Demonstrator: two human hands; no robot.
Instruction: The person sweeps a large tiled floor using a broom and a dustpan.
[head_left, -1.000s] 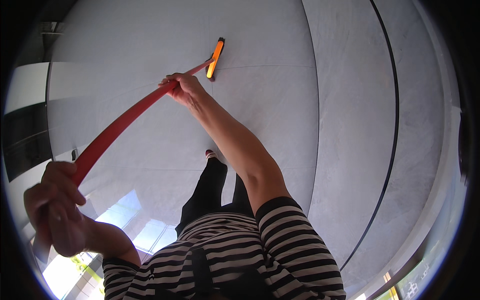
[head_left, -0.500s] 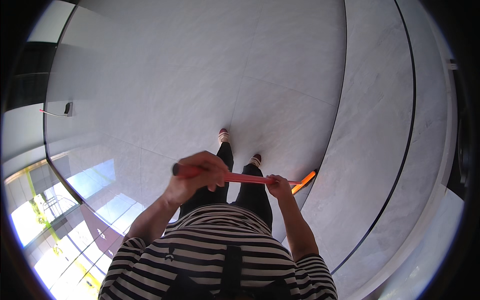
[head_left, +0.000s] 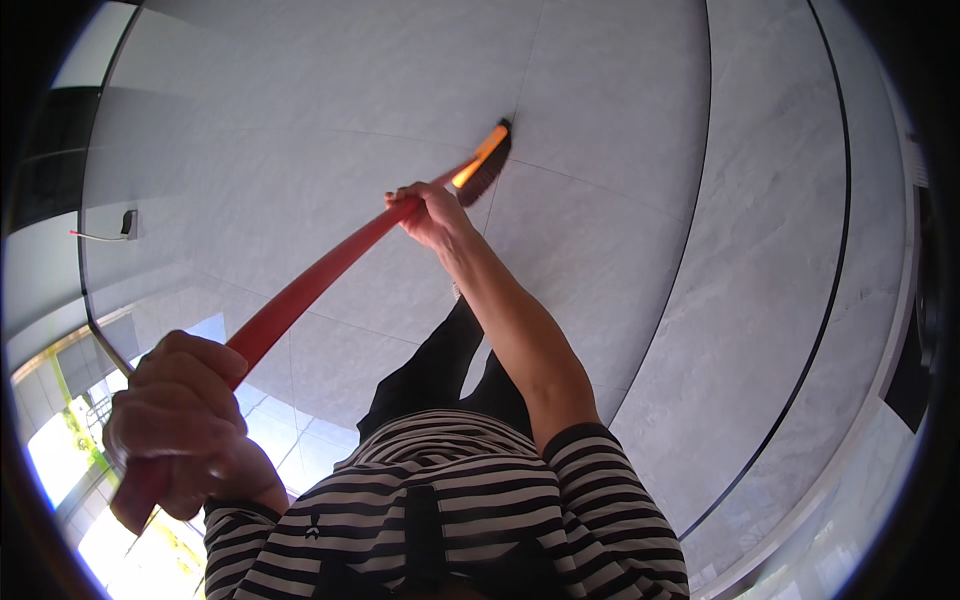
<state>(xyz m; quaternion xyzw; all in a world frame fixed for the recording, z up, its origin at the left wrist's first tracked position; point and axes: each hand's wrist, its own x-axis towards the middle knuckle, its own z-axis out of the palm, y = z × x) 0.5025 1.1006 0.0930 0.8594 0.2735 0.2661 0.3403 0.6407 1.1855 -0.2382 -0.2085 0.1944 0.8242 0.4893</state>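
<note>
A broom [head_left: 318,278] with a long red handle slants across the view, from the lower left up to its orange head with dark bristles. My left hand [head_left: 180,415] is wrapped round the upper end of the handle, close to the camera. Further down, near the head, my right hand [head_left: 432,214] grips the same handle with its arm stretched forward. The bristles face right and appear to rest on the grey tiled floor [head_left: 590,120], near a crossing of tile joints.
A grey wall [head_left: 760,250] with dark seam lines rises on the right. At the left wall a small dark box [head_left: 130,224] has a cable sticking out. Bright windows show at the lower left, reflected on the glossy floor. My dark-trousered legs [head_left: 430,360] stand below the broom.
The broom head has swung from the right wall's foot forward and left onto the middle floor. My left hand has come lower left and nearer the camera; my right arm has reached forward.
</note>
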